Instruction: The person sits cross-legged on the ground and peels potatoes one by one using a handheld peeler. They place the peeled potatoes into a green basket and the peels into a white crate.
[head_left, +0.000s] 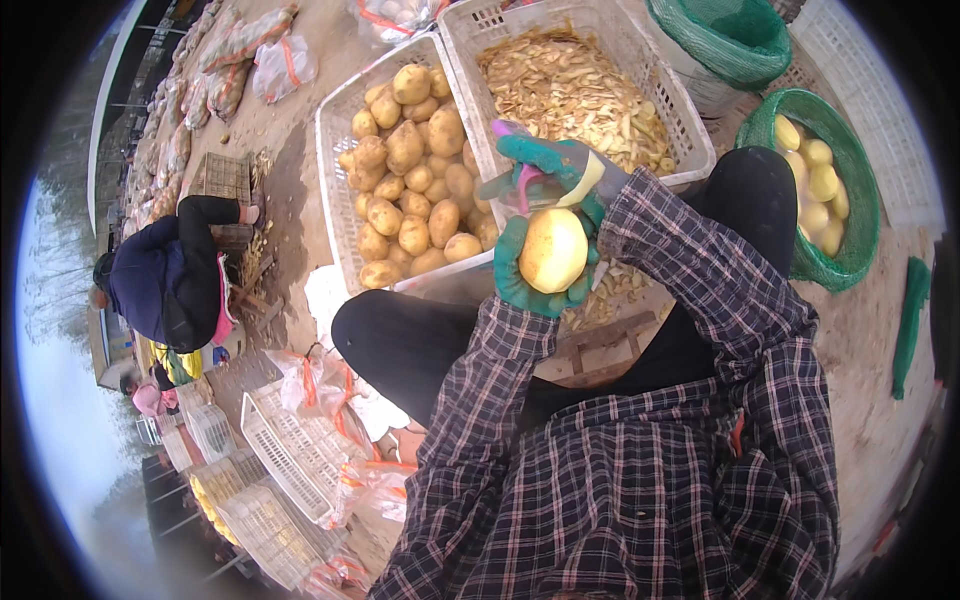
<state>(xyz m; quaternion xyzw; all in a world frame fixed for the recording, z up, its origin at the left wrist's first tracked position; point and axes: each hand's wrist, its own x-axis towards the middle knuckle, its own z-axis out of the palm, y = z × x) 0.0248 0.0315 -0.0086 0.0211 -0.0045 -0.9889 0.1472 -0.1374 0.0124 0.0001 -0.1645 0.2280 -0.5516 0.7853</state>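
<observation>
A mostly peeled, pale yellow potato (555, 251) rests in my left hand (516, 274), which wears a green-coated work glove. Some brownish skin shows on the potato's left side. Just above it, my right hand (581, 169), in a grey and green glove, grips a pink peeler (528, 187). The peeler's blade is hard to make out. Beyond my left hand stands a white plastic crate (328, 187) of unpeeled potatoes (412, 180). A second white crate (694, 154), beyond my right hand, holds a heap of potato peelings (577, 90).
To the right, a green mesh-lined tub (862, 247) holds peeled potatoes in cloudy liquid. Behind it stands a bucket with green netting (720, 37). Stacked crates (300, 450) and plastic bags lie at left. A person (165, 277) bends over farther left, near filled sacks (225, 90).
</observation>
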